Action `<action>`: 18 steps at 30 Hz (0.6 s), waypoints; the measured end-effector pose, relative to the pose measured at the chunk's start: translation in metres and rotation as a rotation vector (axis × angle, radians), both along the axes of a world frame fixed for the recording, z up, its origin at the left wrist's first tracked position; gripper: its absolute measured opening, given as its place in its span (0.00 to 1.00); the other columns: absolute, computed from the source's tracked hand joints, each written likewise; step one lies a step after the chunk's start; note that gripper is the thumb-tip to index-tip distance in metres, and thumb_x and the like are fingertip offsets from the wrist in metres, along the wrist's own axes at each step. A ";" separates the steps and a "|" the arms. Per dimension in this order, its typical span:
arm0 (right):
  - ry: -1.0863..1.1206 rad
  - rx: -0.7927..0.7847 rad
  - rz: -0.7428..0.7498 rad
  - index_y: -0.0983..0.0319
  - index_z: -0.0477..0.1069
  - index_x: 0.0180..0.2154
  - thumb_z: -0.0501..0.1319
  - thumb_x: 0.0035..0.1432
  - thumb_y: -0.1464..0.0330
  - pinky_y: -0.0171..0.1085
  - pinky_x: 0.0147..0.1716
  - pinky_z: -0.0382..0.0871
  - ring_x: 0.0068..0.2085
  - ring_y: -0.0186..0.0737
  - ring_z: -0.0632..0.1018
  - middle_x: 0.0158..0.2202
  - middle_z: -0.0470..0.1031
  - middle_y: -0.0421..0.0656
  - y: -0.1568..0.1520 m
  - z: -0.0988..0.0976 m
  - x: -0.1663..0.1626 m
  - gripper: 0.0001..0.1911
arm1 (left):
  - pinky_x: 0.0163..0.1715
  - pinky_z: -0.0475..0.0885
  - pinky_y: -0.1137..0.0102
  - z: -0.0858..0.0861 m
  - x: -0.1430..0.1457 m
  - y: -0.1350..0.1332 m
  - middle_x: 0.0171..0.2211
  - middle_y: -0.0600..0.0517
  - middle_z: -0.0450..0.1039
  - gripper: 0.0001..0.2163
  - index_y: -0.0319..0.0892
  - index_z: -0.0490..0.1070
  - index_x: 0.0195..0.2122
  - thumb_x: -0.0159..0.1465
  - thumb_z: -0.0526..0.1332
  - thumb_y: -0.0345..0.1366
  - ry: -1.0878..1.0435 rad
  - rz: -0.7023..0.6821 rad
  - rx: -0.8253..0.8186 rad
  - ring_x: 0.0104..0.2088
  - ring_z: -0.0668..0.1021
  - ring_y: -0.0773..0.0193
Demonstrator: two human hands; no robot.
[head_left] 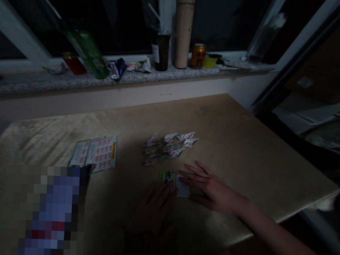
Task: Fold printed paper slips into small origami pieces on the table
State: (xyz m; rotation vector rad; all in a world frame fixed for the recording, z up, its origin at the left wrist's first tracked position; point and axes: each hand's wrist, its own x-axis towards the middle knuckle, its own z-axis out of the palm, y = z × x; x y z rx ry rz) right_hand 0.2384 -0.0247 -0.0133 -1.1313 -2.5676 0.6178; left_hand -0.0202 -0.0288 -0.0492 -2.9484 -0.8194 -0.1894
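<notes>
A small printed paper sheet (pixel 183 189), part green and part white with text, lies flat on the table. My right hand (pixel 208 185) rests over its right side, fingers stretched out and spread. From the lower left, my left hand (pixel 156 206) reaches the sheet's left part with its fingers extended; it is in shadow and its wrist is dark. Just beyond both hands sits a cluster of several folded paper pieces (pixel 173 147) with pointed ends, made of similar printed paper.
Flat printed sheets (pixel 101 152) lie to the left, beside a pixelated area. The table (pixel 229 130) meets a granite sill (pixel 132 79) holding a green bottle (pixel 87 52), a dark cup (pixel 161 52), a cardboard tube (pixel 184 30) and an orange can (pixel 198 55).
</notes>
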 end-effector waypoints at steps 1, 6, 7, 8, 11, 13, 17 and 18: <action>-0.001 0.002 0.000 0.56 0.52 0.61 0.58 0.59 0.67 0.54 0.62 0.36 0.65 0.43 0.49 0.62 0.59 0.43 0.000 0.000 0.000 0.31 | 0.60 0.37 0.56 0.001 0.000 0.000 0.64 0.45 0.51 0.33 0.39 0.47 0.64 0.62 0.48 0.53 0.010 0.019 -0.008 0.63 0.53 0.55; -0.008 0.014 0.000 0.56 0.54 0.61 0.59 0.58 0.65 0.55 0.61 0.38 0.64 0.44 0.51 0.61 0.60 0.43 0.002 0.000 0.000 0.30 | 0.60 0.39 0.56 0.005 0.003 -0.004 0.64 0.44 0.50 0.33 0.41 0.47 0.64 0.62 0.50 0.54 0.011 0.047 -0.029 0.63 0.54 0.55; -0.006 0.012 -0.002 0.56 0.55 0.60 0.59 0.58 0.65 0.56 0.61 0.38 0.64 0.44 0.52 0.61 0.61 0.43 0.003 0.000 0.001 0.30 | 0.60 0.40 0.56 0.005 0.004 -0.005 0.64 0.45 0.50 0.34 0.41 0.46 0.64 0.61 0.50 0.54 0.010 0.056 -0.034 0.63 0.54 0.54; -0.006 0.008 -0.004 0.55 0.55 0.60 0.60 0.58 0.64 0.56 0.61 0.39 0.64 0.44 0.52 0.60 0.61 0.42 0.003 0.000 0.001 0.29 | 0.60 0.40 0.55 0.005 0.004 -0.005 0.64 0.45 0.49 0.34 0.41 0.46 0.64 0.61 0.51 0.54 0.008 0.069 -0.039 0.63 0.53 0.54; -0.013 0.002 -0.008 0.55 0.56 0.59 0.60 0.58 0.64 0.56 0.61 0.40 0.64 0.44 0.53 0.60 0.62 0.42 0.005 0.002 0.002 0.29 | 0.60 0.42 0.55 0.005 0.004 -0.005 0.64 0.45 0.50 0.33 0.41 0.47 0.64 0.62 0.49 0.54 0.005 0.069 -0.049 0.62 0.54 0.53; -0.017 0.004 0.000 0.54 0.58 0.59 0.60 0.58 0.64 0.56 0.61 0.40 0.63 0.45 0.54 0.60 0.62 0.42 0.006 0.004 0.002 0.28 | 0.60 0.42 0.55 0.005 0.005 -0.005 0.64 0.45 0.51 0.33 0.42 0.48 0.64 0.62 0.48 0.54 -0.001 0.062 -0.047 0.62 0.55 0.53; -0.008 -0.007 0.009 0.53 0.63 0.56 0.60 0.58 0.63 0.56 0.60 0.40 0.63 0.45 0.56 0.58 0.65 0.42 0.010 0.008 0.002 0.23 | 0.60 0.42 0.55 0.006 0.006 -0.007 0.64 0.46 0.50 0.33 0.42 0.49 0.63 0.61 0.49 0.55 -0.013 0.106 -0.049 0.62 0.55 0.53; 0.003 -0.008 0.000 0.52 0.64 0.54 0.60 0.58 0.63 0.56 0.60 0.40 0.62 0.44 0.58 0.57 0.67 0.41 0.011 0.009 0.001 0.22 | 0.60 0.42 0.55 0.007 0.006 -0.008 0.64 0.46 0.50 0.33 0.42 0.49 0.63 0.61 0.48 0.55 -0.008 0.109 -0.056 0.62 0.55 0.53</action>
